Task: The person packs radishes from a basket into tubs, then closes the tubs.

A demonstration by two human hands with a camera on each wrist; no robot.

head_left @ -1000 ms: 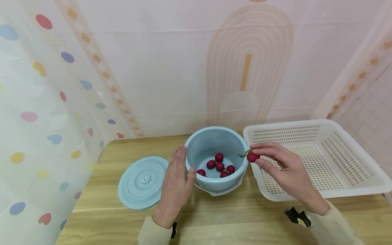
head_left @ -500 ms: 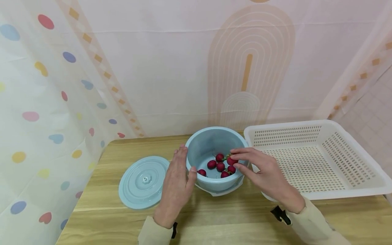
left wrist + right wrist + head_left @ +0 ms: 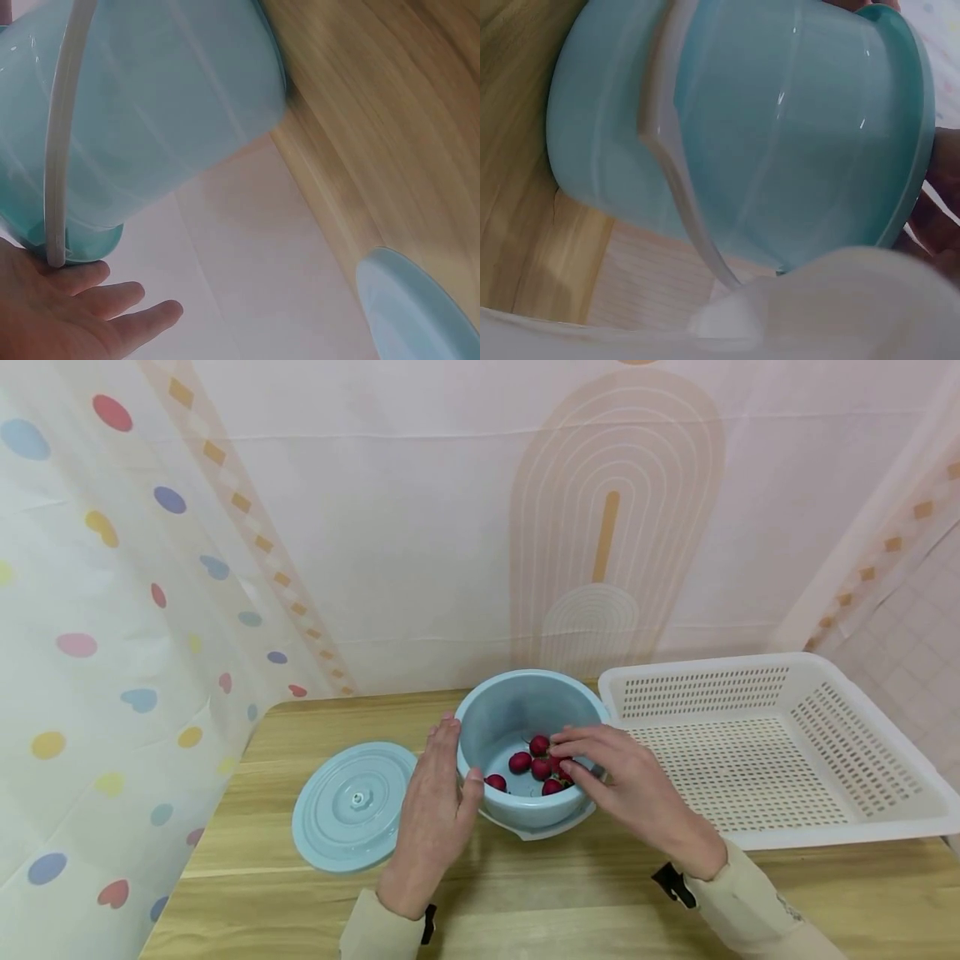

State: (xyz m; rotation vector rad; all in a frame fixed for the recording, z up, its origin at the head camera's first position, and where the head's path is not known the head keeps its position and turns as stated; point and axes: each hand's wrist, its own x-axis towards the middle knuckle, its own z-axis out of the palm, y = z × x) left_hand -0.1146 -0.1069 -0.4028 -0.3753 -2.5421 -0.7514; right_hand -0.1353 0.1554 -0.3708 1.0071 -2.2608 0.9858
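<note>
A light-blue plastic bucket stands on the table with several red radishes on its bottom. My left hand rests against the bucket's left rim, fingers straight; the left wrist view shows its fingers spread beside the rim. Over the right rim reaches my right hand, its fingertips down inside the bucket. Thumb and fingers pinch a radish, partly hidden by them and close to the other radishes. A pale handle hangs down the bucket's outer wall.
Left of the bucket lies its round blue lid, flat on the wooden table. A white perforated basket stands right beside the bucket. Behind the table hangs a patterned curtain.
My right hand has carried the radish from above the basket's edge leftward and down into the bucket. The left hand has stayed at the rim.
</note>
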